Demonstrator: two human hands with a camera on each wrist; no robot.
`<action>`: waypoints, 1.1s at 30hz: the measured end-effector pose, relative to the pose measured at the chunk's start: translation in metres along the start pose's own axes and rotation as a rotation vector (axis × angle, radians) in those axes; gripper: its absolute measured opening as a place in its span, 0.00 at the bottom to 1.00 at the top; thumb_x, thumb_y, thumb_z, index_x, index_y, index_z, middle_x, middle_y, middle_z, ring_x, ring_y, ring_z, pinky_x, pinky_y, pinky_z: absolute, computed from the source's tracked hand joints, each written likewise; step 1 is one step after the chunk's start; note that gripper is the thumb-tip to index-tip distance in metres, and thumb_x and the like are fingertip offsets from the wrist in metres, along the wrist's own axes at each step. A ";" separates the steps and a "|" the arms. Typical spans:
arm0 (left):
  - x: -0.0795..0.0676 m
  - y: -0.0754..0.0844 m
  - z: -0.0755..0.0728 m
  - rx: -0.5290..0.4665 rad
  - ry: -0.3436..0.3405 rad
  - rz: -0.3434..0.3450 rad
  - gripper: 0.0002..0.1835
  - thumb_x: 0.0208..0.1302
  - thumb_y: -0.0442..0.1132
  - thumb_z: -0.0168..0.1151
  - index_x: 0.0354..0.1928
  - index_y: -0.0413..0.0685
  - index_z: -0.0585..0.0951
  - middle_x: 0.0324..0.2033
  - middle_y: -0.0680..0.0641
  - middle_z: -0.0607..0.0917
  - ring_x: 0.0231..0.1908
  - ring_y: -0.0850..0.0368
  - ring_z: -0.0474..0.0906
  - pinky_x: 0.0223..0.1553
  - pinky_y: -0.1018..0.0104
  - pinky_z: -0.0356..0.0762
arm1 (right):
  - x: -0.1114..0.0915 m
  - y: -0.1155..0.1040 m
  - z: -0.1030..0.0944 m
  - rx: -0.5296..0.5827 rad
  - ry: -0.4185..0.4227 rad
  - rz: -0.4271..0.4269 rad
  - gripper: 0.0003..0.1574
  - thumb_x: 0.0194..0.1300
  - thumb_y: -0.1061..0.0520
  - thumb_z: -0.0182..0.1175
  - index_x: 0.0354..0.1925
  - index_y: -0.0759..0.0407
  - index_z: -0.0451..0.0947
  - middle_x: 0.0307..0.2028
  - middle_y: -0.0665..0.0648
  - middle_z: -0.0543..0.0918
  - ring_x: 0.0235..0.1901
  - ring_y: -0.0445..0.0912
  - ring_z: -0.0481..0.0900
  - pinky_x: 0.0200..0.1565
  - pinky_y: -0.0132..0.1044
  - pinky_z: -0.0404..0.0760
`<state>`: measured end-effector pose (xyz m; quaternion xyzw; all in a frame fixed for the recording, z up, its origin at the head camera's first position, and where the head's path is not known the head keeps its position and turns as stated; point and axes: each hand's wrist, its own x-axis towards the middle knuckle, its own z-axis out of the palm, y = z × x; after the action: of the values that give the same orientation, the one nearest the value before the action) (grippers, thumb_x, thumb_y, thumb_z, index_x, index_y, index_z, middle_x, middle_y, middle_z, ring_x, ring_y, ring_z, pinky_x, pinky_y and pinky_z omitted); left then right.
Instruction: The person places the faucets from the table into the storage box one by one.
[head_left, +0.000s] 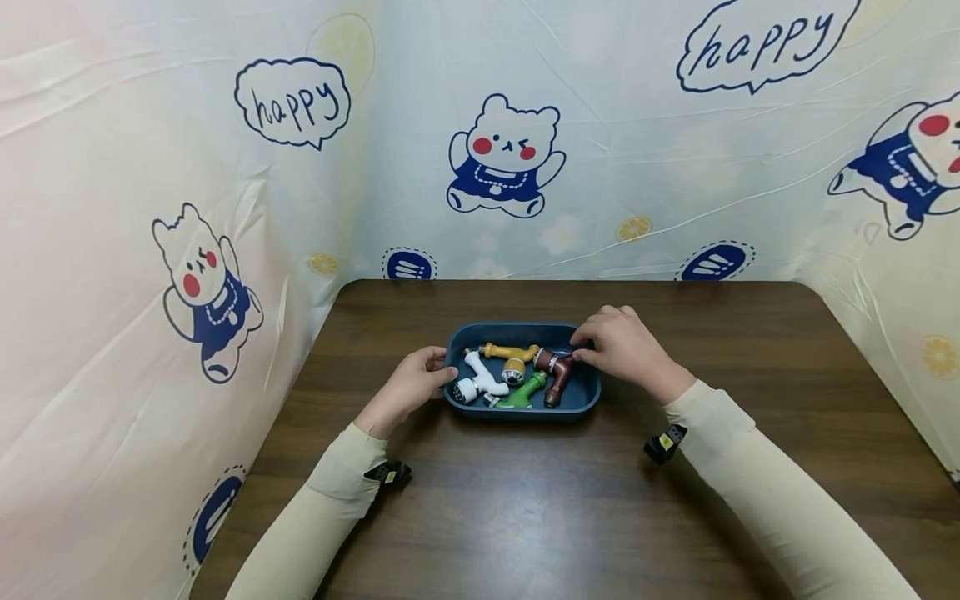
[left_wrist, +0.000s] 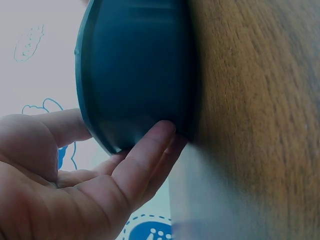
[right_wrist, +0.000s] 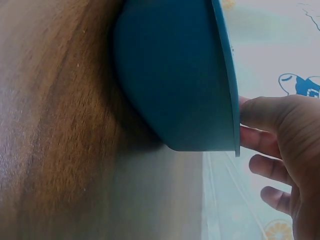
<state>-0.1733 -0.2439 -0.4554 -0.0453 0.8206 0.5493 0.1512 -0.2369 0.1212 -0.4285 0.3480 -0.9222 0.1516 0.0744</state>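
Observation:
A dark blue oval-ended tray (head_left: 525,412) sits on the table with several small taps inside: a white one (head_left: 484,377), a yellow one (head_left: 512,353), a green one (head_left: 522,393) and a dark brown one (head_left: 557,372). My left hand (head_left: 408,385) grips the tray's left end, thumb at the rim and fingers against the outer wall (left_wrist: 135,85). Over the right rim reaches my right hand (head_left: 626,350), thumb and forefinger apart beside the brown tap. In the right wrist view the tray wall (right_wrist: 175,80) hides those fingertips; the other fingers (right_wrist: 272,167) are spread loosely.
The brown wooden table (head_left: 525,500) extends around the tray on every side. A pale printed cloth (head_left: 600,167) hangs behind the table's back edge and along the left side. Each sleeve carries a small black wrist camera (head_left: 665,443).

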 end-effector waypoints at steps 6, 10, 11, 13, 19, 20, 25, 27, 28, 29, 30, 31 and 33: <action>0.000 -0.001 0.001 -0.022 0.001 0.006 0.25 0.75 0.38 0.61 0.70 0.40 0.70 0.58 0.37 0.80 0.54 0.47 0.81 0.50 0.54 0.86 | -0.002 0.003 0.000 0.005 0.017 0.019 0.12 0.63 0.48 0.73 0.44 0.50 0.90 0.42 0.49 0.90 0.45 0.49 0.76 0.51 0.52 0.69; 0.000 0.000 0.001 -0.025 0.003 0.007 0.25 0.75 0.38 0.60 0.70 0.40 0.70 0.58 0.37 0.80 0.54 0.48 0.82 0.50 0.54 0.86 | -0.003 0.003 -0.001 0.008 0.033 0.020 0.12 0.63 0.48 0.73 0.44 0.50 0.90 0.42 0.49 0.89 0.46 0.49 0.77 0.52 0.52 0.69; -0.001 0.000 0.001 -0.023 0.004 0.007 0.25 0.75 0.38 0.60 0.70 0.40 0.70 0.58 0.37 0.80 0.54 0.48 0.82 0.50 0.54 0.86 | -0.004 0.003 -0.001 0.009 0.038 0.019 0.12 0.63 0.49 0.73 0.43 0.51 0.90 0.42 0.49 0.89 0.46 0.50 0.77 0.52 0.52 0.69; -0.001 0.001 0.001 -0.021 0.006 0.007 0.25 0.75 0.38 0.61 0.70 0.40 0.70 0.58 0.37 0.80 0.53 0.48 0.82 0.50 0.55 0.86 | -0.004 0.004 0.000 0.013 0.045 0.021 0.12 0.64 0.49 0.73 0.44 0.51 0.90 0.42 0.50 0.89 0.46 0.50 0.77 0.51 0.53 0.69; -0.001 0.001 0.001 -0.023 0.001 0.007 0.26 0.75 0.38 0.61 0.70 0.40 0.70 0.58 0.37 0.80 0.53 0.48 0.82 0.49 0.55 0.87 | -0.008 0.002 -0.002 0.026 0.067 0.031 0.11 0.63 0.49 0.74 0.43 0.51 0.90 0.42 0.50 0.89 0.45 0.50 0.77 0.51 0.53 0.69; -0.001 0.001 0.001 -0.024 -0.001 0.006 0.26 0.75 0.38 0.61 0.70 0.40 0.70 0.58 0.37 0.80 0.53 0.48 0.82 0.49 0.55 0.87 | -0.008 0.001 -0.002 0.027 0.071 0.031 0.11 0.63 0.49 0.74 0.43 0.51 0.90 0.42 0.50 0.89 0.45 0.50 0.77 0.52 0.52 0.69; 0.000 -0.001 0.001 -0.020 0.001 -0.001 0.26 0.75 0.38 0.61 0.70 0.40 0.70 0.58 0.37 0.80 0.54 0.48 0.81 0.50 0.55 0.86 | -0.011 0.000 -0.005 0.032 0.093 0.023 0.11 0.62 0.49 0.74 0.42 0.51 0.90 0.41 0.50 0.89 0.46 0.50 0.77 0.52 0.52 0.69; 0.000 -0.001 0.001 -0.016 0.003 -0.002 0.26 0.75 0.38 0.61 0.70 0.40 0.70 0.58 0.37 0.80 0.54 0.47 0.81 0.50 0.55 0.86 | -0.012 0.001 -0.005 0.041 0.102 0.023 0.11 0.62 0.49 0.74 0.42 0.51 0.90 0.41 0.50 0.89 0.45 0.50 0.77 0.52 0.52 0.69; 0.000 -0.001 0.000 -0.014 0.004 -0.002 0.26 0.75 0.39 0.61 0.71 0.40 0.69 0.59 0.37 0.80 0.54 0.47 0.81 0.50 0.55 0.86 | -0.012 0.001 -0.005 0.046 0.105 0.024 0.11 0.62 0.49 0.74 0.42 0.51 0.90 0.41 0.50 0.89 0.45 0.50 0.77 0.52 0.52 0.69; 0.000 0.000 0.000 -0.013 0.004 -0.002 0.26 0.75 0.39 0.61 0.71 0.40 0.69 0.59 0.37 0.80 0.54 0.47 0.81 0.50 0.55 0.86 | -0.013 0.002 -0.004 0.048 0.108 0.026 0.11 0.62 0.49 0.74 0.42 0.51 0.90 0.41 0.50 0.89 0.45 0.50 0.77 0.52 0.52 0.69; 0.000 0.000 0.000 -0.014 0.004 -0.001 0.26 0.75 0.39 0.61 0.71 0.40 0.69 0.59 0.37 0.79 0.55 0.47 0.81 0.50 0.54 0.86 | -0.013 0.003 -0.003 0.049 0.109 0.030 0.11 0.63 0.48 0.74 0.42 0.50 0.90 0.41 0.49 0.89 0.46 0.49 0.77 0.52 0.52 0.69; -0.001 0.000 0.000 -0.014 0.004 0.000 0.27 0.75 0.39 0.61 0.71 0.40 0.69 0.59 0.37 0.79 0.54 0.47 0.81 0.50 0.54 0.86 | -0.014 0.004 -0.003 0.054 0.111 0.034 0.11 0.63 0.48 0.74 0.42 0.50 0.90 0.41 0.49 0.89 0.46 0.49 0.77 0.52 0.52 0.69; -0.001 -0.001 0.000 -0.015 0.002 -0.001 0.27 0.75 0.39 0.61 0.71 0.40 0.69 0.59 0.37 0.79 0.54 0.47 0.81 0.50 0.54 0.86 | -0.016 0.005 -0.002 0.062 0.113 0.041 0.11 0.62 0.48 0.74 0.42 0.50 0.90 0.41 0.49 0.89 0.45 0.48 0.77 0.52 0.51 0.69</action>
<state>-0.1724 -0.2441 -0.4556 -0.0474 0.8165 0.5555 0.1501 -0.2283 0.1349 -0.4317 0.3219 -0.9183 0.2009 0.1127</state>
